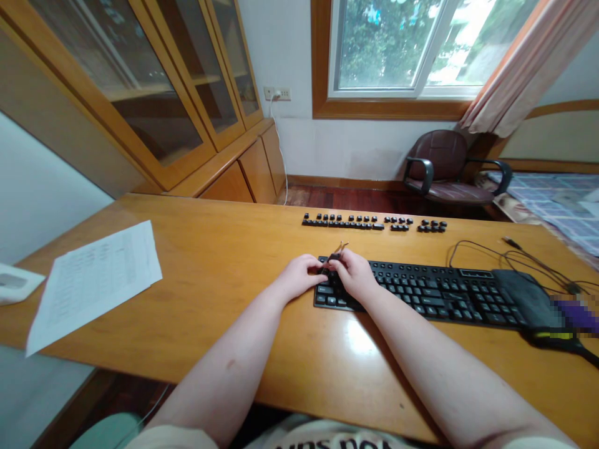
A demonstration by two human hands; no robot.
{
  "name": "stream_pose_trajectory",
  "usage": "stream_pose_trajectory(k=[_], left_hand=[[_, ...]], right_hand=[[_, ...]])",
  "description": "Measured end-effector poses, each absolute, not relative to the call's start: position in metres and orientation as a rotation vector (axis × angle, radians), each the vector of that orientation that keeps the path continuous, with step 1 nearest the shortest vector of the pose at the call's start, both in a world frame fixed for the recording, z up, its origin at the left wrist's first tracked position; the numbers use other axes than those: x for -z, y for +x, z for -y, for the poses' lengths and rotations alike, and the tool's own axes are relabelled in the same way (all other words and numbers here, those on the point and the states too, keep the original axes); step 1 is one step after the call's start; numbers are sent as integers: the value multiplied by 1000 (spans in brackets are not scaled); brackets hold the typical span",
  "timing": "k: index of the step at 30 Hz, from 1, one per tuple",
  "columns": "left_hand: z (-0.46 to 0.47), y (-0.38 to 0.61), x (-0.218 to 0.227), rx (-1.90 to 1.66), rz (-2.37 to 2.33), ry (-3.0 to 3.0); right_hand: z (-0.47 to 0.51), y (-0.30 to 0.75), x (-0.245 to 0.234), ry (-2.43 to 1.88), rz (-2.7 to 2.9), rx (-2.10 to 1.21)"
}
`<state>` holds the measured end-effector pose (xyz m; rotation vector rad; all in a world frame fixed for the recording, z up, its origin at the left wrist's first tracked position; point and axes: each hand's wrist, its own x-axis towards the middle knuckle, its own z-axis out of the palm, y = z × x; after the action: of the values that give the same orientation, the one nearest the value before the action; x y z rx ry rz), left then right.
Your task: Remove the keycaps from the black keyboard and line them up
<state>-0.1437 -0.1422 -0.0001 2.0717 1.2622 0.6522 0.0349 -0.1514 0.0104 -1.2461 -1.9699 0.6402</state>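
Observation:
A black keyboard (pixel 412 290) lies on the wooden desk, with both my hands over its left end. My right hand (pixel 356 274) is closed around a small keycap puller (pixel 344 246), whose two thin brass-coloured prongs stick up past the fingers. From the left, my left hand (pixel 302 277) reaches in with thumb and fingers pinched close to the dark part between the hands. What its fingertips grip is hidden. Several loose black keycaps (pixel 344 224) stand in rows along the far side of the desk, beyond the keyboard.
Printed sheets (pixel 100 280) lie at the desk's left, beside a white object (pixel 19 284). A coiled black cable (pixel 528 255) and a dark flat pad (pixel 526 299) are at the right. Past the desk stand an office chair (pixel 440 162) and a glass-fronted cabinet (pixel 182 168).

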Motion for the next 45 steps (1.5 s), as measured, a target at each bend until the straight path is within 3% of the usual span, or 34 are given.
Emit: stream_pose_trajectory(k=[9,16,28,45], left_hand=[[144,-141,-4,-710,-1297,2028],[147,-131,-2,-902,-1231,1667],[151,-122,6,-1055,-1127,1412],[148,-124,6,-993,-1091,1445]], right_hand=[[144,37,4,-1137,1613,-1023],[140,34,-1,-973,1240,-1291],[137,35,-10,-940,1003,-1436],[134,38,-5,-899,947,-1314]])
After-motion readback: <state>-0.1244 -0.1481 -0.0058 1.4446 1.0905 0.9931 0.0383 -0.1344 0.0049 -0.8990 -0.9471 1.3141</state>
